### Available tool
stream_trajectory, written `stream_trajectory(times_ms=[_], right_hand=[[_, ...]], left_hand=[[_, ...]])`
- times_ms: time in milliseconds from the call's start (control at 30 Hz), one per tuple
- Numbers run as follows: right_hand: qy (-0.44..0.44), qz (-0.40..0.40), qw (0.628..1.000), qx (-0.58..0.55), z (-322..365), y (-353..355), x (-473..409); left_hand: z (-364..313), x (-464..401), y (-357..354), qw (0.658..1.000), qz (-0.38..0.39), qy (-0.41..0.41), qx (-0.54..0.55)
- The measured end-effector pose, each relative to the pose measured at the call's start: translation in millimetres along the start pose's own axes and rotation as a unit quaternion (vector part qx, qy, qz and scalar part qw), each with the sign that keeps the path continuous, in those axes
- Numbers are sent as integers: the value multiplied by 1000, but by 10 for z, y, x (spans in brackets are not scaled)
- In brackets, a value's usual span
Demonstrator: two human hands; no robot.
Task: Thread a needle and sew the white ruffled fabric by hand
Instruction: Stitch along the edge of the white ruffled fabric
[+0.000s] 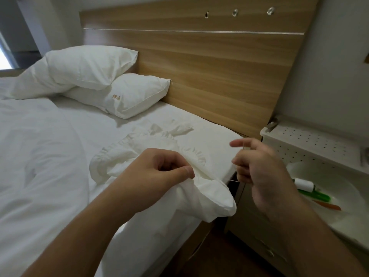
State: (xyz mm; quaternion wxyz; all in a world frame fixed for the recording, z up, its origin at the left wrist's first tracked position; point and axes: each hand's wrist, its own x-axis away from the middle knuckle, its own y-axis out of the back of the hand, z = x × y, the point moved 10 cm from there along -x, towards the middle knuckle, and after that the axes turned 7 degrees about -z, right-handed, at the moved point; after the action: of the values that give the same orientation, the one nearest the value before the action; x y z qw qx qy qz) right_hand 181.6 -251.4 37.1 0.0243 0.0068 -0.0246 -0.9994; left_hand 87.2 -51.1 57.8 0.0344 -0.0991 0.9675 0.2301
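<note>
The white ruffled fabric (151, 156) lies bunched on the near right corner of the bed (40, 156), with one fold hanging over the edge. The left hand (159, 172) pinches a fold of it between thumb and curled fingers. The right hand (257, 168) is lifted just to the right of the cloth, its fingers curled as if pinching something thin. A pale thread (232, 180) seems to run from the cloth to that hand, but the needle is too small and blurred to make out.

It looks like the sewing step, with a stitch being pulled through. Next the thread likely needs pulling snug, then the needle goes back into the fold.

Two white pillows (111, 82) lean on a wooden headboard (219, 72) far behind. On the right, a white bedside stand (311, 140) holds a bowl (343, 198) with a thread spool (303, 184) and green and orange tools.
</note>
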Motion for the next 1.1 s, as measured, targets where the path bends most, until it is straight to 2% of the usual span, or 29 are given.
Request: stream_trajectory(times_ms=[33, 133, 200, 300, 500, 667, 900, 1100], right_hand=[[39, 31, 999, 13, 105, -68, 41], [97, 199, 974, 45, 264, -442, 287], [128, 233, 958, 111, 255, -576, 393], [180, 184, 953, 162, 269, -583, 382], [148, 85, 981, 91, 242, -355, 221], [128, -9, 986, 104, 143, -168, 115], [112, -86, 981, 135, 35, 5, 14], [92, -116, 974, 169, -88, 94, -80]], left_hand=[[1, -2, -1, 1000, -2, 0, -1], [-13, -14, -13, 1000, -5, -7, -2], [-41, -15, -29, 1000, -1, -19, 6], [-48, -15, -22, 1000, -2, -22, 11], [-34, -10, -5, 1000, -2, 3, -1], [5, -4, 24, 1000, -8, 25, -10], [14, -16, 18, 1000, 4, 23, 14], [-3, -8, 18, 999, 14, 15, 31]])
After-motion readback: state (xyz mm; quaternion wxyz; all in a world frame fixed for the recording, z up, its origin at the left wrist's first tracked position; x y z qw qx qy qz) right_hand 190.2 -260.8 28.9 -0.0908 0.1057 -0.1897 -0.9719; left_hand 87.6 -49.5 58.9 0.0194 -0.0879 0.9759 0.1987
